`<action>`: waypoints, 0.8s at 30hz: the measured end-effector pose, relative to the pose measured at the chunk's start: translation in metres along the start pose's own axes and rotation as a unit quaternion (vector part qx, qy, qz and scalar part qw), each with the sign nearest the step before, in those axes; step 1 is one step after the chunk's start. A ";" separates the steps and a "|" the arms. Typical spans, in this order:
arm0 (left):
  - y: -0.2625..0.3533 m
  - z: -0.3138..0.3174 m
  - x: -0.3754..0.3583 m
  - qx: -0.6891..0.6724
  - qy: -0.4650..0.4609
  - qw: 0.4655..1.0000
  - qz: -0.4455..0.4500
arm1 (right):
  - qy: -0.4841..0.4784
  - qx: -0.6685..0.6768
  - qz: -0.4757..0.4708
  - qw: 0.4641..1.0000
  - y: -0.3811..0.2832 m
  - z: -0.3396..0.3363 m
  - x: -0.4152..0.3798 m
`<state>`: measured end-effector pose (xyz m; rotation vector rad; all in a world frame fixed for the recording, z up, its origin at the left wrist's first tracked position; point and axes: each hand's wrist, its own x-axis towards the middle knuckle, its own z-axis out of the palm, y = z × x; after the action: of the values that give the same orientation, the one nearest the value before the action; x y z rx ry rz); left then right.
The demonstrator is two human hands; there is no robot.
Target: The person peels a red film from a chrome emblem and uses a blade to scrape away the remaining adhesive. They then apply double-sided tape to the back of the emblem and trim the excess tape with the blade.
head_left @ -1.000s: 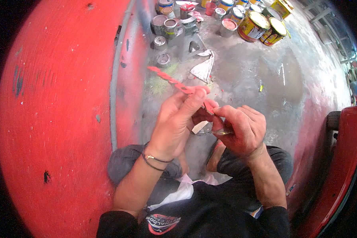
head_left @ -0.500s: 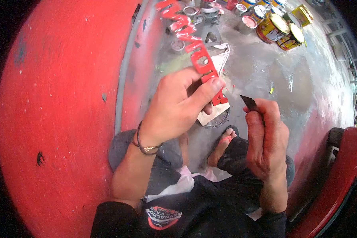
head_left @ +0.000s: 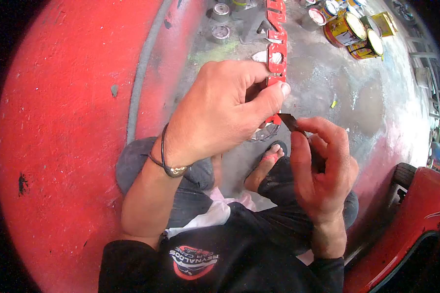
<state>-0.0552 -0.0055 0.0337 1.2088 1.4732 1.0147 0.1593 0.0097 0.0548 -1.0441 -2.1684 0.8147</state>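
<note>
The red letter strip is a narrow row of joined cut-out characters, glossy red with paler edges; one rounded letter has an open centre. It stands roughly upright in your view, above the floor, its top cut off by the upper edge of the picture and its middle partly covered by your fingers.

Beyond it, to the right, are two large yellow cans, the nearer-left can and its neighbour, both with pale round tops and dark drips down the sides; you cannot tell whether these tops are lids or contents. Just left of them, a grey pot shows a pinkish-red top. Two small grey tins, an upper one and a lower one, stand to the left of the strip; their tops are too small to read.

Your left hand pinches the strip near its lower end, thumb in front and fingers behind, the forearm rising from lower left. Your right hand grips a dark blade between thumb and forefinger, other fingers curled. The slanted tip points at the strip's lower end; whether it touches, you cannot tell.
</note>
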 end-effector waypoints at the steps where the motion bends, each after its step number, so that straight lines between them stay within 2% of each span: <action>1: 0.000 0.000 -0.001 0.000 0.001 1.000 0.000 | 0.004 -0.005 -0.010 1.000 -0.001 0.001 0.001; 12: 0.003 0.002 -0.002 0.020 0.012 1.000 0.012 | -0.004 -0.047 0.013 0.999 -0.010 -0.001 0.005; 15: 0.000 0.003 -0.001 0.036 0.007 0.999 0.023 | -0.003 -0.074 -0.013 0.997 -0.009 0.000 0.006; 19: -0.003 0.005 0.000 0.097 0.021 0.992 0.078 | -0.012 -0.107 -0.037 0.993 -0.010 0.001 0.008; 24: -0.007 0.016 -0.002 0.097 0.017 0.992 0.074 | -0.101 0.013 0.155 0.983 -0.012 -0.019 0.017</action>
<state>-0.0405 -0.0084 0.0240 1.4643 1.5545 1.0122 0.1589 0.0230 0.0796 -1.3586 -2.1816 1.1296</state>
